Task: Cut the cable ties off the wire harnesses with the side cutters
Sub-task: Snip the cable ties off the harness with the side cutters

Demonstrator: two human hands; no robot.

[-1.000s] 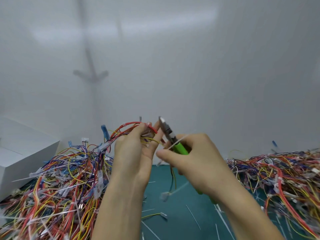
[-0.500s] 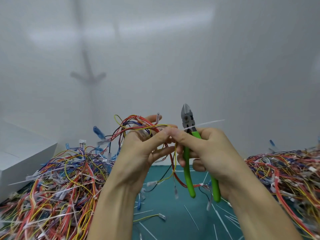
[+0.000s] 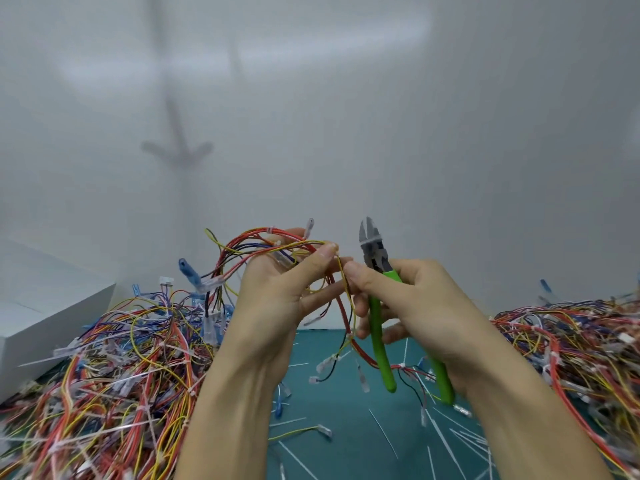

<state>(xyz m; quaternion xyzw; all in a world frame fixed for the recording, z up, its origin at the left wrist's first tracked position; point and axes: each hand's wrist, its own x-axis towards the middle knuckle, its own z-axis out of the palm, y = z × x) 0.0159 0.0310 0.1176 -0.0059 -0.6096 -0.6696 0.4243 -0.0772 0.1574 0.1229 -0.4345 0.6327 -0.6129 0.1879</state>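
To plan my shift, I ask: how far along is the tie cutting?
Done: cut ties lie on the mat. In hand: the left hand holds one harness, the right hand the side cutters, blades off any tie. Left: the left pile and right pile show many white ties.

Pale grey wall point(image 3: 433, 133) behind teal mat point(image 3: 332, 403)

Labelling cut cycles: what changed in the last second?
Right hand swung the side cutters from leaning toward the wire harness to upright, clear of it. The white tie strip at its fingers half a second ago is gone. Left hand grips the harness as before; the wire piles lie unchanged.
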